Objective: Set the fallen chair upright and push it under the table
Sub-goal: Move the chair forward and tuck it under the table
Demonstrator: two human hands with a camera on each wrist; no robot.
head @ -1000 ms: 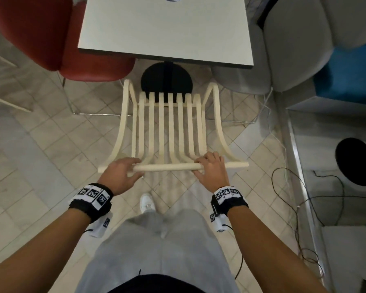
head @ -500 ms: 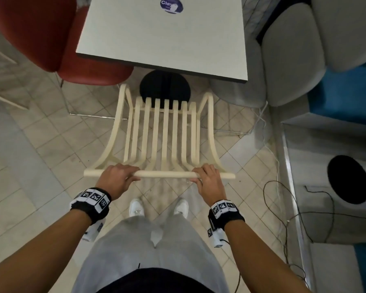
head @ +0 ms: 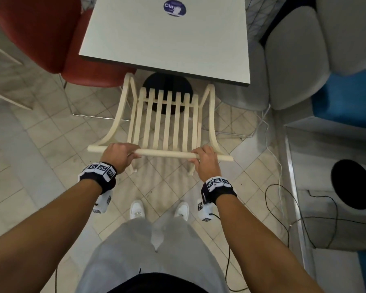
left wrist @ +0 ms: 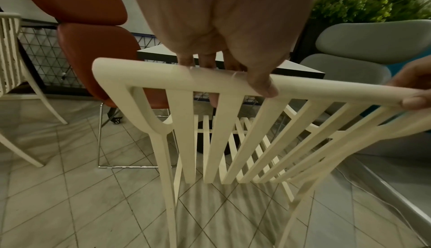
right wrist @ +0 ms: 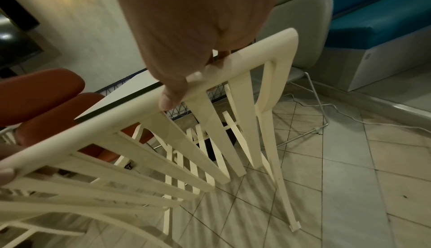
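A cream slatted chair point(head: 167, 123) stands upright on the tiled floor, facing the white square table point(head: 167, 39). The front ends of its arms reach the table's near edge. My left hand point(head: 119, 154) grips the left part of the top back rail point(left wrist: 144, 75), fingers over the far side and thumb on the near face. My right hand point(head: 203, 159) grips the same rail point(right wrist: 256, 49) near its right end. In the left wrist view my left hand point(left wrist: 221, 21) fills the top, and in the right wrist view my right hand point(right wrist: 198, 21) does.
The table's black round base point(head: 167, 81) sits under it, seen through the slats. A red chair point(head: 40, 28) stands left of the table, grey chairs point(head: 294, 60) and a blue bench point(head: 347, 98) right. Cables point(head: 283, 197) trail on the floor at right. Another cream chair point(left wrist: 9, 49) stands far left.
The chair has slid forward toward the table, both hands still holding the top rail. Its arm fronts now meet the table edge. My feet have come up side by side behind it.
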